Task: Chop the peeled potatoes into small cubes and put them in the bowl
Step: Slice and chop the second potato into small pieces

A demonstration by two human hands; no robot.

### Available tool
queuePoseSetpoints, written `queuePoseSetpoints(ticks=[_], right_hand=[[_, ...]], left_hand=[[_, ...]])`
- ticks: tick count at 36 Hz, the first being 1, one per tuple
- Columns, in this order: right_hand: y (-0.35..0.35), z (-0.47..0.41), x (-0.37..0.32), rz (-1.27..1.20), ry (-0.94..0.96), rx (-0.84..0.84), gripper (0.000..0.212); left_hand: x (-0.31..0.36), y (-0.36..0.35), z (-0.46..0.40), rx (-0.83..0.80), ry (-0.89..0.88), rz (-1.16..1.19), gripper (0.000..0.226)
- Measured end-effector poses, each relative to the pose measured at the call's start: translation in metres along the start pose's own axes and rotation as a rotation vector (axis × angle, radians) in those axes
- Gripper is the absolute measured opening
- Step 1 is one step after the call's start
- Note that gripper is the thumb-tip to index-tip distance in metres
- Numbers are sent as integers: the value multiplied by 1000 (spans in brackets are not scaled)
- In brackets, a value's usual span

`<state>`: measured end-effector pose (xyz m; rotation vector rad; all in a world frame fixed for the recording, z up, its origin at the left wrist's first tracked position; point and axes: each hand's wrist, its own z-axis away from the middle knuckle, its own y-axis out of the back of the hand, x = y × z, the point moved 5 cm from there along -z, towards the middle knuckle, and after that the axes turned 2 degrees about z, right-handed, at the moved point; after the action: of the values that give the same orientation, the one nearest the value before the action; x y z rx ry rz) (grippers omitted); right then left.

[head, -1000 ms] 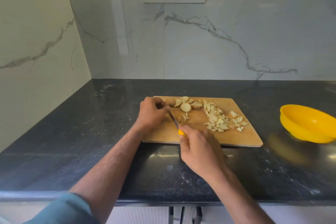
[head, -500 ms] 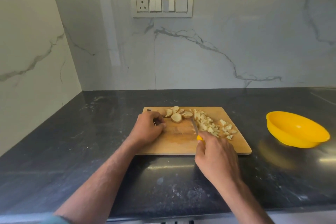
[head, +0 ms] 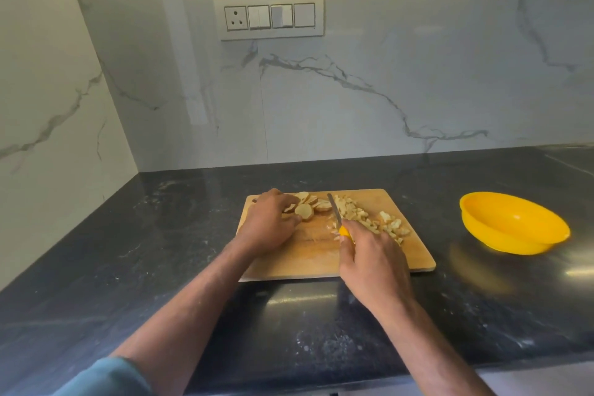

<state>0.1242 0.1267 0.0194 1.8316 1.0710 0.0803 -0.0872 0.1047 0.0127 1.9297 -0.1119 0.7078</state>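
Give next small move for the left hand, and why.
Probably draw a potato slice from the pile to the board's bare middle for dicing: left hand rests on the slices, right hand holds the knife beside the cubes; bowl looks empty.

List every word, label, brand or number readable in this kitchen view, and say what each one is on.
None: no readable text anywhere in view.
Switch plate: blank rockers and a socket, no markings visible.
Yellow bowl, cutting board, knife: no label or brand shows.
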Motion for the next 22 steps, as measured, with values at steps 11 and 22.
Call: queuePoseSetpoints(ticks=[11, 22], right_hand=[[0, 2, 1, -21, 18, -18, 42], [-2, 2, -2, 49, 19, -57, 41]], left_hand=[[17, -13, -18, -89, 2, -171, 29], [8, -12, -11, -9, 1, -293, 51]])
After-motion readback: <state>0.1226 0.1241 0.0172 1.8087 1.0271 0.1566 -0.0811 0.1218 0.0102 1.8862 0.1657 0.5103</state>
